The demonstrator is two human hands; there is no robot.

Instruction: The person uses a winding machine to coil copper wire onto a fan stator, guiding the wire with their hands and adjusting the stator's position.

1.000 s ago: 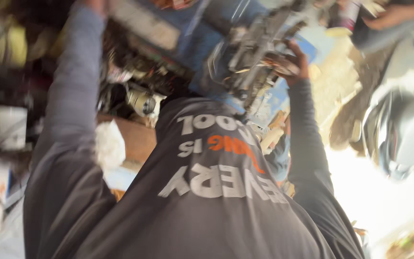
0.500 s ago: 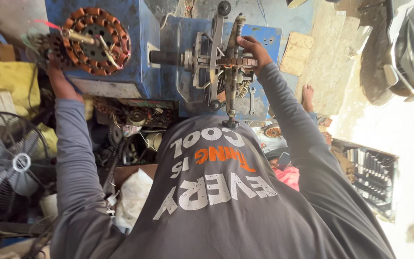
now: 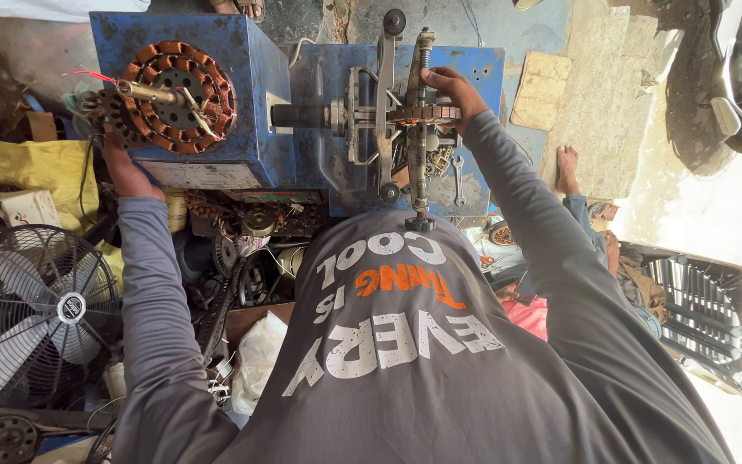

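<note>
- Clearly, the left hand (image 3: 126, 167) sits under the round copper-wound stator with orange coil wraps (image 3: 178, 96) at the blue metal winding machine (image 3: 251, 103); whether its fingers are closed on anything cannot be told.
- Right hand (image 3: 453, 88): fingers curled down onto the small segmented brown coil former (image 3: 422, 112) on the steel spindle frame (image 3: 388, 112).
- Judged best: steady the former, keep sleeves off the spindle.

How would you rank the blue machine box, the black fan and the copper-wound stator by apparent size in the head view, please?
1. Blue machine box, though the black fan looks close in size; it lies nearer the camera, so unsure.
2. Black fan.
3. Copper-wound stator, clearly smallest.
</note>
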